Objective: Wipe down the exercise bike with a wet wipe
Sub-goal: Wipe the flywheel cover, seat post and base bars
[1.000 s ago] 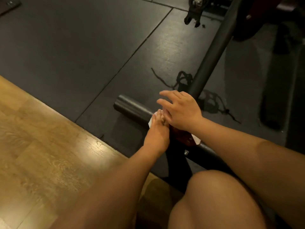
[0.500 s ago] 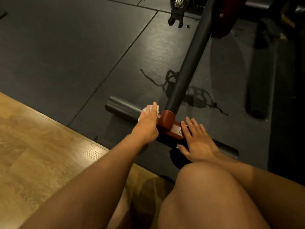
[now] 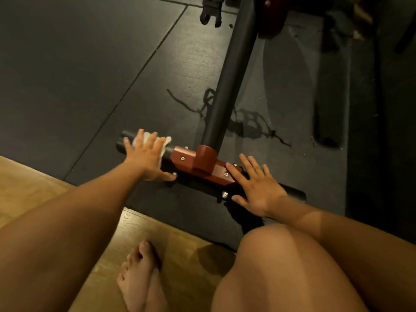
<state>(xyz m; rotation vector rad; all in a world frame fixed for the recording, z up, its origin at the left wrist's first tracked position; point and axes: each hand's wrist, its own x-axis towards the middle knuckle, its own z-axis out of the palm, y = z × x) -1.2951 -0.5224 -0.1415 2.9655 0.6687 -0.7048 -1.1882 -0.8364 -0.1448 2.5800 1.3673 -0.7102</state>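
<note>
The exercise bike's black floor bar lies across the dark mat, joined by a red-brown bracket to a black frame tube rising away. My left hand lies flat with spread fingers on a white wet wipe, pressing it onto the bar's left end. Most of the wipe is hidden under that hand. My right hand rests flat, fingers straight, on the bar just right of the bracket, its fingertips touching the bracket's end.
A pedal hangs at the top. A dark strap or cord lies on the rubber mat behind the bar. Wooden floor lies in front. My bare foot and knee are close by.
My left hand slid the wipe leftward along the bar, away from the bracket toward the bar's end. My right hand stayed resting right of the bracket. The view shifted slightly.
</note>
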